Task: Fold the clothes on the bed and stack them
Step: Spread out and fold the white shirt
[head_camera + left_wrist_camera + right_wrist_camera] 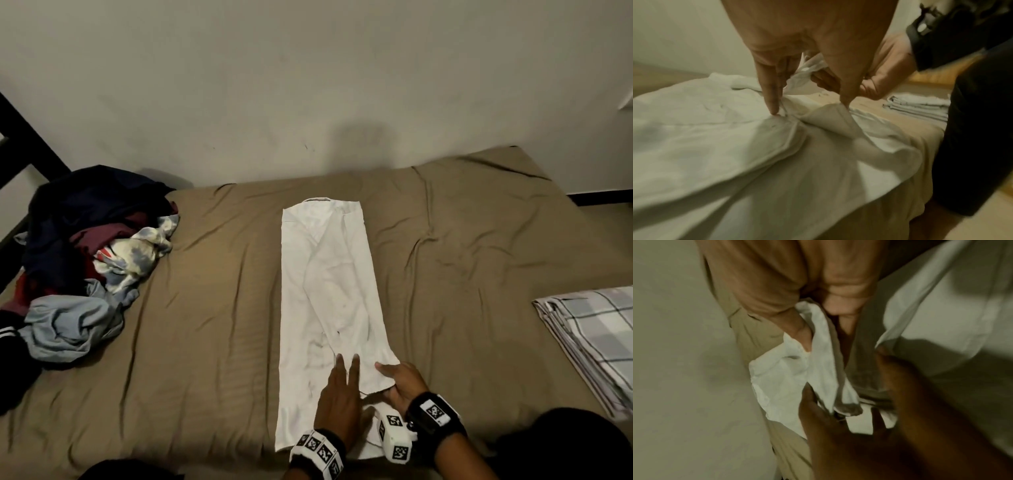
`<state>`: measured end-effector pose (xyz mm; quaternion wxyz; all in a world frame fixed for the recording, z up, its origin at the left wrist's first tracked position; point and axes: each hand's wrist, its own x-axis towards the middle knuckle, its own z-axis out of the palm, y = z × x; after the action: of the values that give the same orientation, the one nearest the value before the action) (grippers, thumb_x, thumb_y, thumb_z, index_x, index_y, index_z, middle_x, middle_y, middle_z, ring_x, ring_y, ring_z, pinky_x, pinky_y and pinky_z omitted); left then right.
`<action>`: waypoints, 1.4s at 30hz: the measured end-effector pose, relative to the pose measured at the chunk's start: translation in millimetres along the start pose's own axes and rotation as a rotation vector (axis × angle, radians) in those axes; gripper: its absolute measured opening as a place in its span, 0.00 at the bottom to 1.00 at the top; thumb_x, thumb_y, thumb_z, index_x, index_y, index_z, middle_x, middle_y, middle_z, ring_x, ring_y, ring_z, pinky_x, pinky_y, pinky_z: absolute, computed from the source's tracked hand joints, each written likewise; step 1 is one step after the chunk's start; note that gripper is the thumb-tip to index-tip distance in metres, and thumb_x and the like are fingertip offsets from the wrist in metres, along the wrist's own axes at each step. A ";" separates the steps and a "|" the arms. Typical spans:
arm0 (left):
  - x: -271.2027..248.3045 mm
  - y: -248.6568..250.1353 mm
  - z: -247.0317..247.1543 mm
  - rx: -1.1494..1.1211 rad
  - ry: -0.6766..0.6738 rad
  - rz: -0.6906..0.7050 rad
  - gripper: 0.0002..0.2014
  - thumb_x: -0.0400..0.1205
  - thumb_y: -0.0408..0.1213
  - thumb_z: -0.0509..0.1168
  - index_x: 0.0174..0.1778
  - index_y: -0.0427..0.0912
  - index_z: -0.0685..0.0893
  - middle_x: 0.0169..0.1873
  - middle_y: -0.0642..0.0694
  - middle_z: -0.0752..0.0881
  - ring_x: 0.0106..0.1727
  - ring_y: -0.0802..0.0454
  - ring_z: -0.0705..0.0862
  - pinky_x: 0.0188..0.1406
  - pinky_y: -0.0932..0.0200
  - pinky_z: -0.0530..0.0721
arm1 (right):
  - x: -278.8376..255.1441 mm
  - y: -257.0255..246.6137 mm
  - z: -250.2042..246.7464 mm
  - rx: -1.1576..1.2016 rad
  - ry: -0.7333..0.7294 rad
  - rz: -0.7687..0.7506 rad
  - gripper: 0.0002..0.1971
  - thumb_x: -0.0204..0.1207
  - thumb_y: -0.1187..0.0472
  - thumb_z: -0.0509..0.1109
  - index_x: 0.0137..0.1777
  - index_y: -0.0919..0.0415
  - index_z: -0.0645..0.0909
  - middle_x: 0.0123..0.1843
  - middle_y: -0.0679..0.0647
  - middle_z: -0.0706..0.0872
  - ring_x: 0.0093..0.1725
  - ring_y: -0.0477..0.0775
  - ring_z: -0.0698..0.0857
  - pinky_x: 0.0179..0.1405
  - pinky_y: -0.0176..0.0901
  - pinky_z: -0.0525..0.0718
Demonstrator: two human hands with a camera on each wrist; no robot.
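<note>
A white shirt (329,291) lies on the tan bed (205,308) as a long narrow strip, collar toward the wall, with its sleeves laid down along it. My left hand (346,368) presses straight fingers (773,107) onto the sleeve ends near the shirt's lower part. Just to its right, my right hand (388,377) pinches the white cuff (813,353) between thumb (797,331) and fingers and holds it slightly off the shirt. The hem end nearest me is partly hidden by both wrists.
A heap of unfolded clothes (89,260) in dark blue, maroon and light blue sits at the bed's left end. A folded checked cloth (596,335) lies at the right edge. The wall runs along the far side.
</note>
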<state>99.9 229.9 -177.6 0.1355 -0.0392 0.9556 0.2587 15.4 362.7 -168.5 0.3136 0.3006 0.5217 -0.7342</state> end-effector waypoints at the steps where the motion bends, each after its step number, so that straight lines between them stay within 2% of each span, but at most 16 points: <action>1: 1.0 0.0 -2.4 -0.067 0.022 -0.015 0.44 0.84 0.46 0.67 0.91 0.49 0.47 0.90 0.39 0.45 0.89 0.42 0.58 0.76 0.50 0.75 | -0.7 1.5 -2.3 0.020 -0.014 0.002 0.18 0.75 0.77 0.68 0.65 0.79 0.81 0.59 0.75 0.88 0.54 0.75 0.90 0.58 0.80 0.82; 5: -3.9 -1.6 -10.7 -0.226 0.089 -0.057 0.27 0.83 0.35 0.59 0.81 0.44 0.74 0.88 0.39 0.60 0.80 0.38 0.75 0.76 0.54 0.75 | -5.6 9.8 -11.4 -0.035 -0.022 0.033 0.15 0.78 0.77 0.67 0.65 0.77 0.82 0.58 0.75 0.89 0.58 0.77 0.88 0.61 0.82 0.81; 7: -7.2 -6.8 -10.8 -0.221 0.121 -0.058 0.25 0.81 0.31 0.57 0.76 0.40 0.81 0.85 0.36 0.67 0.76 0.36 0.80 0.74 0.51 0.77 | -9.6 14.8 -11.7 -0.082 -0.016 0.053 0.14 0.79 0.76 0.68 0.64 0.76 0.82 0.57 0.74 0.89 0.58 0.78 0.88 0.60 0.80 0.83; 11: -13.9 -19.7 -13.0 -0.157 0.116 0.016 0.27 0.79 0.24 0.59 0.75 0.40 0.83 0.82 0.38 0.72 0.77 0.39 0.80 0.77 0.54 0.74 | -17.5 26.3 -11.8 -0.141 -0.008 0.061 0.13 0.77 0.77 0.69 0.62 0.73 0.83 0.55 0.74 0.90 0.54 0.79 0.89 0.60 0.79 0.84; 15: -23.8 -26.6 -12.9 -0.113 0.009 0.068 0.26 0.83 0.30 0.61 0.80 0.45 0.78 0.83 0.44 0.71 0.83 0.47 0.72 0.81 0.63 0.64 | -26.1 32.4 -13.9 -0.184 0.021 0.016 0.11 0.75 0.81 0.69 0.57 0.77 0.85 0.51 0.77 0.89 0.50 0.81 0.89 0.50 0.84 0.84; 18: -29.0 -25.6 -15.2 -0.034 -0.014 0.085 0.26 0.85 0.34 0.62 0.80 0.51 0.78 0.84 0.50 0.71 0.85 0.50 0.69 0.79 0.57 0.71 | -29.2 34.0 -16.0 -0.273 0.049 -0.040 0.11 0.75 0.80 0.71 0.56 0.77 0.86 0.49 0.76 0.90 0.49 0.78 0.90 0.48 0.81 0.86; 20: -29.8 -23.2 -17.1 -0.008 0.009 0.105 0.25 0.75 0.36 0.74 0.70 0.54 0.87 0.73 0.54 0.83 0.77 0.49 0.80 0.62 0.54 0.87 | -31.7 36.8 -18.8 -0.316 0.062 -0.072 0.09 0.76 0.78 0.71 0.55 0.74 0.86 0.47 0.74 0.91 0.46 0.75 0.92 0.43 0.68 0.91; 22: -30.2 -16.9 -17.4 0.072 -0.042 0.132 0.27 0.56 0.39 0.86 0.53 0.60 0.94 0.54 0.60 0.91 0.63 0.50 0.90 0.38 0.64 0.90 | -35.7 36.5 -21.2 -0.336 0.077 -0.096 0.08 0.76 0.77 0.72 0.54 0.72 0.87 0.43 0.70 0.92 0.43 0.71 0.92 0.35 0.57 0.91; 23: -29.4 -14.1 -16.0 0.116 -0.021 0.140 0.28 0.52 0.39 0.87 0.49 0.61 0.94 0.50 0.62 0.92 0.61 0.51 0.91 0.36 0.65 0.89 | -36.4 36.5 -23.0 -0.339 0.087 -0.105 0.08 0.76 0.77 0.72 0.53 0.72 0.87 0.42 0.68 0.92 0.41 0.70 0.92 0.33 0.55 0.91; 26: -25.5 -16.1 -16.3 0.135 0.060 0.240 0.26 0.56 0.37 0.85 0.50 0.58 0.94 0.49 0.60 0.92 0.62 0.48 0.90 0.46 0.59 0.91 | -37.2 36.0 -27.3 -0.361 0.112 -0.122 0.08 0.75 0.76 0.75 0.53 0.71 0.88 0.42 0.67 0.92 0.42 0.71 0.92 0.35 0.57 0.91; 28: -26.6 -19.3 -20.4 0.110 0.056 0.259 0.23 0.67 0.35 0.75 0.58 0.57 0.92 0.58 0.58 0.91 0.68 0.50 0.87 0.53 0.58 0.89 | -39.6 35.5 -28.6 -0.360 0.129 -0.140 0.08 0.74 0.75 0.76 0.51 0.68 0.89 0.43 0.66 0.93 0.41 0.70 0.92 0.35 0.56 0.91; 31: -31.8 -15.7 -32.3 0.103 -0.099 0.221 0.30 0.81 0.35 0.55 0.81 0.53 0.76 0.82 0.52 0.74 0.84 0.51 0.70 0.79 0.57 0.70 | -41.3 36.8 -30.8 -0.377 0.150 -0.184 0.08 0.73 0.75 0.78 0.49 0.66 0.90 0.40 0.63 0.93 0.36 0.65 0.92 0.31 0.51 0.90; 33: -28.5 -14.3 -40.8 0.061 -0.109 0.195 0.33 0.79 0.38 0.48 0.82 0.53 0.75 0.82 0.51 0.74 0.81 0.48 0.74 0.81 0.56 0.68 | -41.0 38.3 -32.7 -0.413 0.185 -0.264 0.09 0.71 0.75 0.79 0.44 0.61 0.91 0.37 0.59 0.93 0.34 0.59 0.92 0.29 0.50 0.89; 37: 15.7 -17.9 -51.8 0.036 0.068 0.172 0.25 0.81 0.36 0.58 0.75 0.52 0.83 0.73 0.49 0.84 0.75 0.47 0.82 0.74 0.53 0.77 | -34.9 46.2 -36.9 -0.681 0.262 -0.489 0.07 0.68 0.65 0.84 0.37 0.53 0.90 0.32 0.47 0.91 0.35 0.52 0.90 0.35 0.52 0.88; 39: 59.2 -16.6 -61.4 0.099 0.069 0.201 0.27 0.85 0.32 0.61 0.82 0.50 0.76 0.80 0.48 0.77 0.84 0.48 0.71 0.77 0.51 0.75 | -34.4 54.1 -36.2 -0.679 0.255 -0.470 0.09 0.68 0.64 0.85 0.37 0.50 0.90 0.33 0.49 0.91 0.35 0.53 0.91 0.34 0.55 0.89; 42: 132.8 -19.8 -77.3 0.257 0.005 0.271 0.30 0.89 0.43 0.62 0.88 0.47 0.63 0.87 0.46 0.64 0.90 0.47 0.54 0.80 0.45 0.70 | -35.6 56.5 -36.1 -0.628 0.296 -0.307 0.10 0.68 0.67 0.84 0.37 0.52 0.89 0.32 0.52 0.90 0.35 0.57 0.91 0.37 0.62 0.92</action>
<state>-43.2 173.1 -160.2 0.1010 0.1069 0.9777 0.1501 85.4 387.8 -183.8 0.1979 0.2108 0.8000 -0.5257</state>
